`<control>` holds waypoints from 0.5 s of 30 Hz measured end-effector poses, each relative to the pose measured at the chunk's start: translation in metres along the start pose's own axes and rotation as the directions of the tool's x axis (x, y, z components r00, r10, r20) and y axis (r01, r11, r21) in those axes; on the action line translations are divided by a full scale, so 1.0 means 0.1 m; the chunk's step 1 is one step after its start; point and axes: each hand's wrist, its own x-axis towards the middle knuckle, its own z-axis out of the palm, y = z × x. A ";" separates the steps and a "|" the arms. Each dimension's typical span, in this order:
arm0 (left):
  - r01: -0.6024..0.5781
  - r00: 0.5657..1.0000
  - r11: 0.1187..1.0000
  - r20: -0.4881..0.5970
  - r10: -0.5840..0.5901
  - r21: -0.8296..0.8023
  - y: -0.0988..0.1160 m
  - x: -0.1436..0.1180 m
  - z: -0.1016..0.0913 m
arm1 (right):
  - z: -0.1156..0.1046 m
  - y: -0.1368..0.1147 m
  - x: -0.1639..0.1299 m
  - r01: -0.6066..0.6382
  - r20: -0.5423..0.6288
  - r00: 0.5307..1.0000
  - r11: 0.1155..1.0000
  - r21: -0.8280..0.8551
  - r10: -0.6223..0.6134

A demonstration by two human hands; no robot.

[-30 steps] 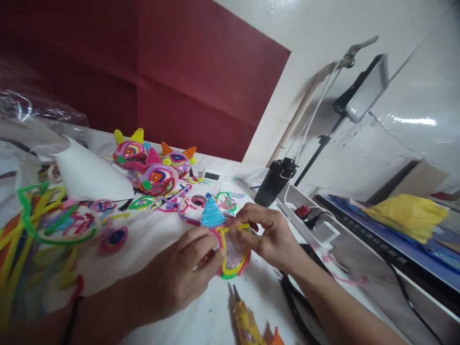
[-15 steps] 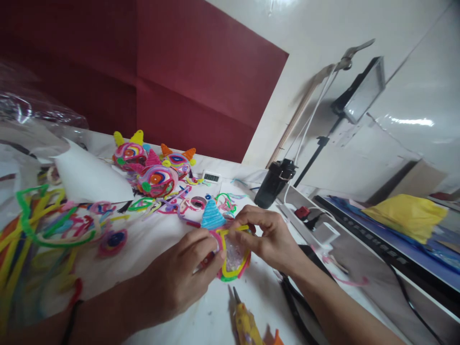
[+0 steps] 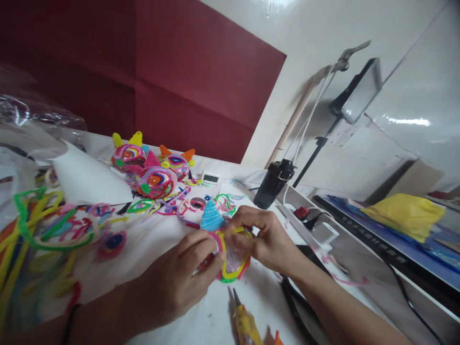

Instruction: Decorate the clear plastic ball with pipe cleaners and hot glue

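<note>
Both hands hold a small pipe-cleaner craft piece (image 3: pixel 233 261) just above the white table (image 3: pixel 151 244). The piece has a yellow, green and pink rim around a clear glittery middle, and a blue cone (image 3: pixel 212 216) stands at its top left. My left hand (image 3: pixel 179 278) pinches its left edge between thumb and fingers. From the right, my right hand (image 3: pixel 264 237) grips the upper rim, fingers curled over the yellow strand.
Three finished swirl-faced pipe-cleaner figures (image 3: pixel 154 167) sit at the back, with loose pipe cleaners (image 3: pixel 39 230) piled left. A yellow glue gun (image 3: pixel 246 326) lies near the front edge. A black cup (image 3: pixel 275 184), small digital timer (image 3: pixel 211 178), power strip (image 3: pixel 309 223) and lamp stand (image 3: pixel 323 129) are right.
My right hand's fingers have closed further over the craft piece's top rim. The view has drifted slightly; the left hand keeps its hold.
</note>
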 end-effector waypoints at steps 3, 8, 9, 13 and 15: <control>0.008 1.000 1.000 0.014 -0.008 -0.010 0.00 -0.01 0.01 | -0.02 0.01 -0.01 -0.017 -0.041 0.999 1.000 0.017 0.018; -0.005 0.999 1.000 0.048 0.004 0.013 0.00 -0.03 0.00 | -0.09 0.00 -0.06 -0.028 -0.084 0.996 1.000 0.006 0.029; -0.011 0.998 1.000 0.058 0.010 0.019 0.00 -0.03 0.00 | -0.12 0.00 -0.08 -0.035 -0.091 0.995 0.999 -0.003 0.035; -0.011 0.998 1.000 0.063 0.011 0.006 -0.02 -0.07 0.01 | -0.25 0.07 -0.27 -0.087 -0.089 0.993 0.992 -0.092 0.079; 0.000 0.999 1.000 0.052 0.000 -0.005 -0.02 -0.08 0.02 | -0.28 0.12 -0.38 -0.090 -0.090 0.993 0.977 -0.193 0.074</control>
